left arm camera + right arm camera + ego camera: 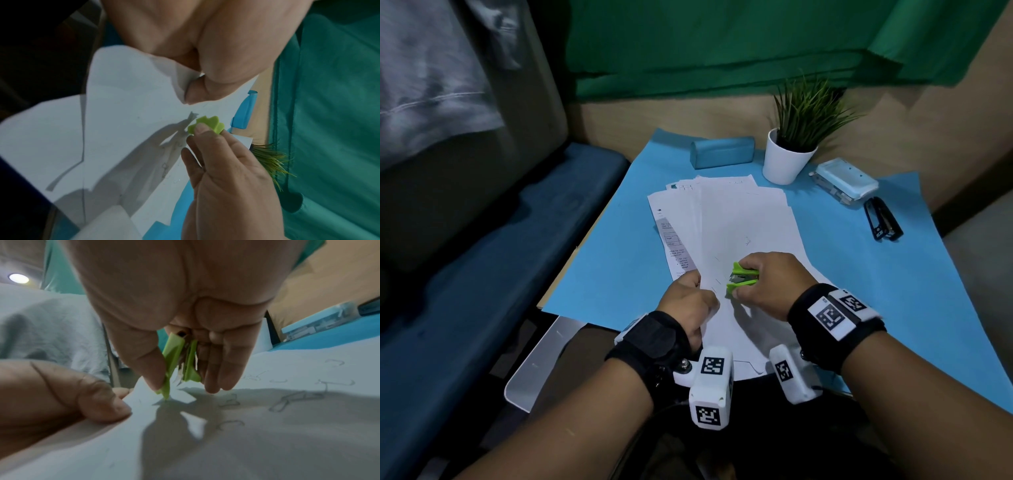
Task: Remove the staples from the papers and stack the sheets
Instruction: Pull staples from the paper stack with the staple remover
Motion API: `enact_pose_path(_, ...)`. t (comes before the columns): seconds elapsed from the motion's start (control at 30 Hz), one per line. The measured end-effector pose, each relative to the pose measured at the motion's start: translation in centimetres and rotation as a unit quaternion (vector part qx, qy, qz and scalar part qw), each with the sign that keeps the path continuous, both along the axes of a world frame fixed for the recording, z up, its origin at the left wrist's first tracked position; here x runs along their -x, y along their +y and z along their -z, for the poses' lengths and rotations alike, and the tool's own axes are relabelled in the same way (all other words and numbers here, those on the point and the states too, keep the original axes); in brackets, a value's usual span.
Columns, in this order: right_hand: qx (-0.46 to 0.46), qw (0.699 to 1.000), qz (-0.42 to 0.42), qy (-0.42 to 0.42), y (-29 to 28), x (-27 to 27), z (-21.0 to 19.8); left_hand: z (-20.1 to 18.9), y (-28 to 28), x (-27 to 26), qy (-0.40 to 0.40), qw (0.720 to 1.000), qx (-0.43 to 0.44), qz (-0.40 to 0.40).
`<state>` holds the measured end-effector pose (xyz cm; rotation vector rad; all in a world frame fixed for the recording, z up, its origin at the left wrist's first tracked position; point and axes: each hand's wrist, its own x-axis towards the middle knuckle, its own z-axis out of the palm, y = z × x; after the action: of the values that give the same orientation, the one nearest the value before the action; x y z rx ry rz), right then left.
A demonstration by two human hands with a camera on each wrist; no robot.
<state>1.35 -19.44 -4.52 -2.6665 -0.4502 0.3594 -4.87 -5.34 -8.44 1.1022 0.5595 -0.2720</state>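
A fanned pile of white sheets [743, 219] lies on the blue mat [876, 291]. My left hand [690, 301] pinches the near left edge of the top sheet [127, 100] between thumb and fingers. My right hand [763, 281] grips a green staple remover [743, 278] between thumb and fingers, its jaws pointing left at the paper near the left hand. In the right wrist view the staple remover [176, 363] has its tip down on the sheet. Several pulled staples [292, 400] lie loose on the paper.
At the back of the mat stand a white pot with a green plant [791, 154], a teal case [722, 150], a pale blue box [846, 181] and a black stapler [883, 219]. A dark blue seat [482, 274] lies to the left.
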Motion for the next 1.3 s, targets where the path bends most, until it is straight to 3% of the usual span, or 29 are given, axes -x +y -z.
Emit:
enact_pose_path(0.3,0.042,0.999,0.009,-0.025,1.1,-0.1,-0.1,0.4,-0.1,0.2,-0.02,0.999,0.044,-0.012)
enact_pose_path(0.7,0.079,0.997,0.005,-0.014,1.9,-0.8,-1.2,0.5,-0.3,0.3,-0.05,0.998,0.041,-0.004)
enact_pose_path(1.0,0.05,0.997,0.011,0.049,1.5,-1.9,-1.6,0.0,-0.4,0.3,-0.031,0.999,0.028,-0.004)
enact_pose_path(1.3,0.008,1.0,0.006,0.016,0.6,-0.8,-0.2,-1.2,0.8,0.0,0.021,0.999,0.021,-0.021)
